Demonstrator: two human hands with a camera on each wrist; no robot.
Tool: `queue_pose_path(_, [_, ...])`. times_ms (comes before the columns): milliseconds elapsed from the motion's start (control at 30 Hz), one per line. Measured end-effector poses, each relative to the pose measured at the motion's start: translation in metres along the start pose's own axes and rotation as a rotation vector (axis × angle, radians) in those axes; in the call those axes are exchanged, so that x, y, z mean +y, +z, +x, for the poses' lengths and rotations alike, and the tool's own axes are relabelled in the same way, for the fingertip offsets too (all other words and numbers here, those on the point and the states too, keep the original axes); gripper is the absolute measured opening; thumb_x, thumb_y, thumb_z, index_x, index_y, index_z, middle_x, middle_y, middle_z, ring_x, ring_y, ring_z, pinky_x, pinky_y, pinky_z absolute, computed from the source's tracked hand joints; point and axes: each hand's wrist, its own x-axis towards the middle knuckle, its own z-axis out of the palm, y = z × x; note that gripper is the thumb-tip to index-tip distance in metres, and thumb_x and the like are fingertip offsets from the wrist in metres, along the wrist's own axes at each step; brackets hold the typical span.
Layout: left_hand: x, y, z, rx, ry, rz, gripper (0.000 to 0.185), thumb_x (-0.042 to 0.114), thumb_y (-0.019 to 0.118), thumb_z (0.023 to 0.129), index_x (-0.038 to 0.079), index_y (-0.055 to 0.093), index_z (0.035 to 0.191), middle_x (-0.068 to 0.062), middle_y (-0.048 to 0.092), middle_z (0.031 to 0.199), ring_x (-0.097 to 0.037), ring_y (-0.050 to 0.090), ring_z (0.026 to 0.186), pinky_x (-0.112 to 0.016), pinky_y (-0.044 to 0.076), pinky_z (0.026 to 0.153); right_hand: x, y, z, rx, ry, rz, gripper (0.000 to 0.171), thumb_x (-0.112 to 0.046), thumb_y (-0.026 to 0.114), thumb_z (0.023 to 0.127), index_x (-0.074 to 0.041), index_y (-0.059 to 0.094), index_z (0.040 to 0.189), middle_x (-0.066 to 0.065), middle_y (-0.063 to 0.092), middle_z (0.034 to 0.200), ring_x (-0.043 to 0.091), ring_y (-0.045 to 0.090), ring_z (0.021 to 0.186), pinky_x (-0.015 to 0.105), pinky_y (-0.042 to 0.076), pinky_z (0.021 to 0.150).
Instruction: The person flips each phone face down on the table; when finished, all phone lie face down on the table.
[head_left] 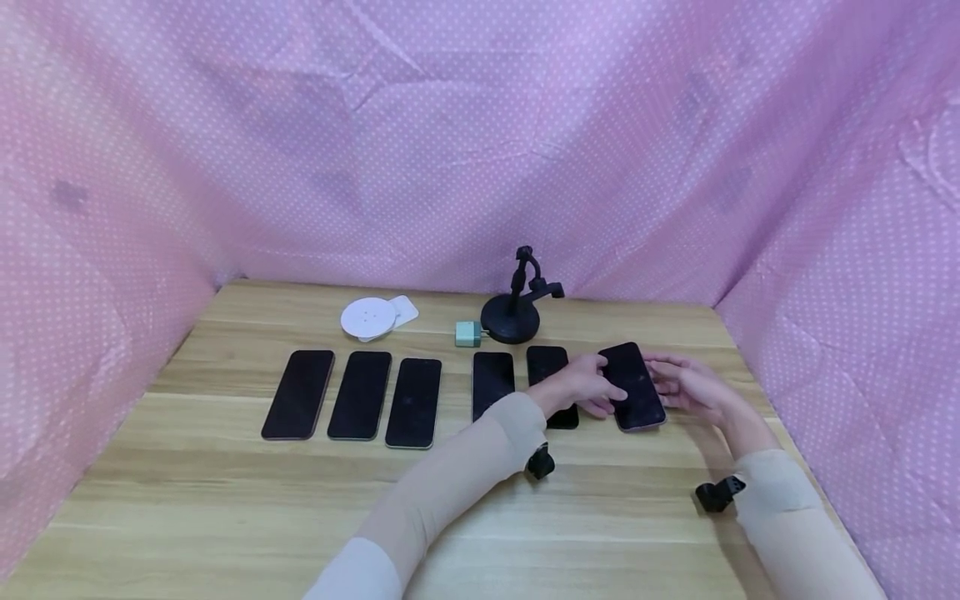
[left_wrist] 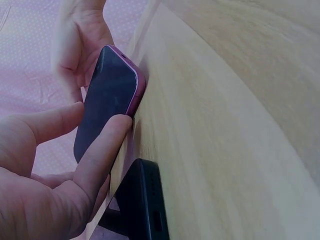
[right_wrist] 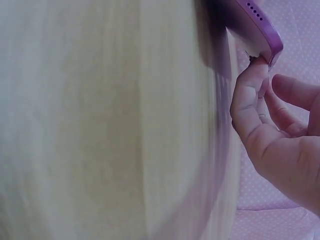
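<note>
A smartphone with a dark screen and a pinkish-purple frame (head_left: pixel 634 387) is between both hands at the right, tilted, with its lower edge off the table. My left hand (head_left: pixel 581 382) grips its left side, the thumb over the screen edge. In the left wrist view the left hand's fingers (left_wrist: pixel 102 150) lie along the phone's edge. From the right, my right hand (head_left: pixel 693 387) holds the opposite edge with bent fingers. The right wrist view shows a right fingertip (right_wrist: pixel 255 70) under the phone's corner, the thumb apart from it. Another dark phone (head_left: pixel 551 371) lies partly behind the left hand.
Several dark phones lie in a row on the wooden table (head_left: pixel 225 500), including one at the far left (head_left: pixel 298 394). Behind them are a white round disc (head_left: pixel 367 317), a green charger plug (head_left: pixel 468 334) and a black phone stand (head_left: pixel 511 321). Pink dotted cloth (head_left: pixel 450 150) surrounds the table.
</note>
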Motion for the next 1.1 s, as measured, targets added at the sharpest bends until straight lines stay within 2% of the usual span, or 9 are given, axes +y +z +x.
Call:
queue_pose_path(233, [-0.001,0.0,0.004,-0.016,0.008,-0.015,0.08,0.0,0.076,0.089,-0.001,0.031,0.156,-0.024,0.045,0.149,-0.034,0.073,0.081,-0.04,0.064,0.069,-0.004,0.0,-0.002,-0.046,-0.008,0.023,0.025,-0.011,0.041,0.111,-0.015,0.058,0.129,0.003,0.073,0.111,0.018,0.07,0.098,0.035,0.061,0.083])
queue_pose_path(433, [-0.003,-0.001,0.005,-0.01,0.002,-0.044,0.079,0.001,0.076,0.09,-0.001,0.033,0.156,-0.024,0.05,0.143,-0.037,0.073,0.084,-0.042,0.064,0.07,-0.003,0.001,0.0,-0.101,-0.003,0.047,0.03,-0.01,0.04,0.111,-0.019,0.058,0.133,0.006,0.071,0.122,0.022,0.069,0.108,0.04,0.059,0.09])
queue_pose_path(567, [-0.003,0.0,0.005,0.003,0.01,-0.043,0.076,0.003,0.075,0.091,0.001,0.035,0.155,-0.022,0.052,0.141,-0.036,0.073,0.082,-0.042,0.064,0.069,-0.004,0.005,0.001,-0.076,-0.001,0.058,0.029,-0.011,0.043,0.11,-0.02,0.058,0.134,0.006,0.072,0.121,0.022,0.069,0.106,0.04,0.06,0.09])
queue_pose_path(667, [-0.004,0.001,0.005,0.022,0.01,-0.036,0.072,0.006,0.075,0.092,0.001,0.037,0.154,-0.023,0.058,0.134,-0.036,0.073,0.079,-0.043,0.064,0.068,-0.006,0.009,0.002,-0.056,0.008,0.071,0.03,-0.011,0.045,0.11,-0.016,0.054,0.138,0.007,0.071,0.12,0.023,0.069,0.106,0.041,0.06,0.088])
queue_pose_path(833, [-0.005,0.002,0.006,0.051,0.003,-0.041,0.069,0.011,0.073,0.095,0.001,0.038,0.153,-0.025,0.065,0.119,-0.035,0.072,0.077,-0.043,0.064,0.066,-0.007,0.014,0.005,-0.074,0.004,0.041,0.039,-0.011,0.045,0.11,-0.009,0.041,0.148,0.008,0.068,0.126,0.024,0.067,0.11,0.041,0.06,0.088])
queue_pose_path(1000, [-0.003,0.002,0.003,0.031,0.01,-0.07,0.071,0.016,0.072,0.096,0.003,0.035,0.155,-0.025,0.065,0.121,-0.037,0.072,0.081,-0.044,0.064,0.069,-0.009,0.016,0.006,-0.111,-0.03,0.015,0.05,-0.008,0.04,0.11,-0.005,0.025,0.157,0.01,0.066,0.129,0.023,0.067,0.111,0.041,0.06,0.088])
queue_pose_path(1100, [-0.002,0.001,0.002,0.017,0.019,-0.078,0.071,0.018,0.071,0.097,0.003,0.034,0.156,-0.026,0.064,0.124,-0.037,0.072,0.082,-0.044,0.064,0.069,-0.009,0.016,0.006,-0.112,-0.035,0.011,0.052,-0.008,0.041,0.11,-0.004,0.023,0.159,0.011,0.065,0.13,0.024,0.067,0.11,0.043,0.06,0.089])
